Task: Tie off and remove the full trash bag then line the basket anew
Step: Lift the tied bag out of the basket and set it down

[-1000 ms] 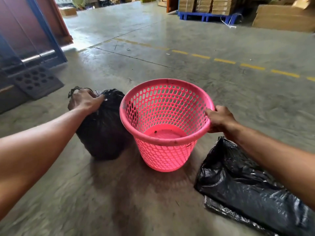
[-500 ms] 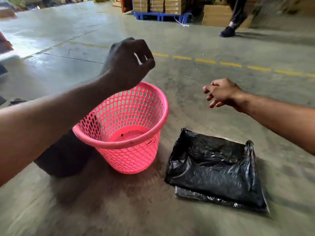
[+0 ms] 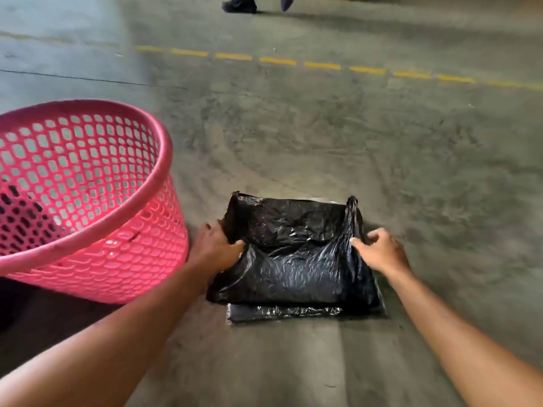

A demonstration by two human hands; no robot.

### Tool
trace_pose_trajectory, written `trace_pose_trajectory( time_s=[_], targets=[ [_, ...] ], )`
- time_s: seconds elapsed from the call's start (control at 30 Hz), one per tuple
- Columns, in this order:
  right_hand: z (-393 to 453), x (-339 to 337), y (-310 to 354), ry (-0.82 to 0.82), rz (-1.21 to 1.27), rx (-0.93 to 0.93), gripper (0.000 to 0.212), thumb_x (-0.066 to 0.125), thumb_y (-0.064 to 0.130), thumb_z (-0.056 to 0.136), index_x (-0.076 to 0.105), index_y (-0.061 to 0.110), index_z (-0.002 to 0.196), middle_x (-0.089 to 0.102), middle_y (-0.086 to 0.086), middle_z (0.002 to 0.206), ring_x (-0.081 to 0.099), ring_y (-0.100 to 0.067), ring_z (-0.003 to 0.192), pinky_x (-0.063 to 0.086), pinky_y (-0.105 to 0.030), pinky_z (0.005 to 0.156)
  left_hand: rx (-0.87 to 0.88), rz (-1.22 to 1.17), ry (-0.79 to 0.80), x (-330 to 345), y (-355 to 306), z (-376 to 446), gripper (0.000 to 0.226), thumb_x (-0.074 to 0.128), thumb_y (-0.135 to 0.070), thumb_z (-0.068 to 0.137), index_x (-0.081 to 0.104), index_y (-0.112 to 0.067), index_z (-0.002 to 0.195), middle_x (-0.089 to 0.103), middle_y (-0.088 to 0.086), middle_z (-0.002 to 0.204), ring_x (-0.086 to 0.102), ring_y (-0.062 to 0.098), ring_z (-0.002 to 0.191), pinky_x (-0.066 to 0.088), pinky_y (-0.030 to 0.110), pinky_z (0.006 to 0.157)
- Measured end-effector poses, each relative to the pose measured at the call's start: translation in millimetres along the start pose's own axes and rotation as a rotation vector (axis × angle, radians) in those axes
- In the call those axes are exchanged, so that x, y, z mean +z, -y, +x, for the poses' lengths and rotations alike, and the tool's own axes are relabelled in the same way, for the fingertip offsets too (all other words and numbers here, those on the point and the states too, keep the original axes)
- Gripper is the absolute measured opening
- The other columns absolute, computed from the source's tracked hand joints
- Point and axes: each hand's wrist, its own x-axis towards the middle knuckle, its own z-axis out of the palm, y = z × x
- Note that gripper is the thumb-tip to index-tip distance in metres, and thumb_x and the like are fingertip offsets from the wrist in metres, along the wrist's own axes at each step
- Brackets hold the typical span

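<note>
A pink perforated basket (image 3: 88,201) stands unlined on the concrete floor at the left. To its right lies a flat, folded black trash bag (image 3: 293,274) on top of more black plastic (image 3: 282,312). My left hand (image 3: 214,248) pinches the bag's left edge. My right hand (image 3: 379,251) pinches its right side, just below a raised handle loop. A dark mass at the bottom left edge (image 3: 11,312) beside the basket looks like the full tied bag, mostly out of frame.
A dashed yellow line (image 3: 323,66) crosses the floor farther away. A person's feet (image 3: 252,2) show at the top edge. Open concrete lies beyond and to the right of the folded bag.
Both hands have dropped from mid-air onto the folded black bag and taken hold of its edges. The view has swung right, so the basket sits at the left.
</note>
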Motion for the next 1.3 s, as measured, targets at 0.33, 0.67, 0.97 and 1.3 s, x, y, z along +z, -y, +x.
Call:
trace_pose_trajectory(
  time_s=[0.33, 0.67, 0.97, 1.3],
  targets=[
    [-6.3, 29.5, -33.6, -0.276, 0.11, -0.028, 0.024, 0.083, 0.022, 0.07, 0.067, 0.01, 0.082, 0.076, -0.016, 0.087, 0.07, -0.042, 0.086, 0.05, -0.039, 0.071, -0.116, -0.089, -0.19, 34.7, 29.6, 21.9, 0.026, 0.078, -0.035, 0.081, 0.074, -0.026, 0.105, 0.078, 0.003, 0.102, 0.073, 0.026, 0.093, 0.061, 0.04, 0.084],
    [-6.2, 9.2, -44.1, -0.091, 0.838, 0.008, 0.025, 0.08, 0.02, 0.078, 0.069, 0.012, 0.099, 0.077, -0.011, 0.102, 0.072, -0.032, 0.096, 0.056, -0.039, 0.086, 0.305, -0.504, -0.318, 41.4, 32.4, 6.0, 0.009, 0.065, -0.03, 0.096, 0.059, -0.023, 0.096, 0.06, -0.002, 0.101, 0.064, 0.019, 0.092, 0.052, 0.036, 0.076],
    [-46.5, -0.5, -37.2, 0.375, 0.751, 0.159, 0.024, 0.077, -0.008, 0.075, 0.072, -0.007, 0.098, 0.076, -0.025, 0.092, 0.076, -0.027, 0.066, 0.06, -0.031, 0.056, 0.102, -0.728, 0.156, 48.7, 37.3, -21.3, 0.074, 0.087, -0.012, 0.064, 0.048, -0.023, 0.125, 0.077, -0.003, 0.091, 0.073, 0.019, 0.091, 0.059, 0.036, 0.088],
    [-84.7, -60.5, 65.6, 0.229, 1.123, -0.032, 0.013, 0.063, 0.01, 0.095, 0.072, 0.004, 0.104, 0.08, -0.009, 0.094, 0.077, -0.022, 0.083, 0.063, -0.03, 0.068, 0.527, -0.83, 0.101, -34.9, -66.1, -63.1, 0.016, 0.071, -0.001, 0.09, 0.074, -0.014, 0.097, 0.077, -0.018, 0.073, 0.071, -0.002, 0.07, 0.054, 0.015, 0.068]
  ],
)
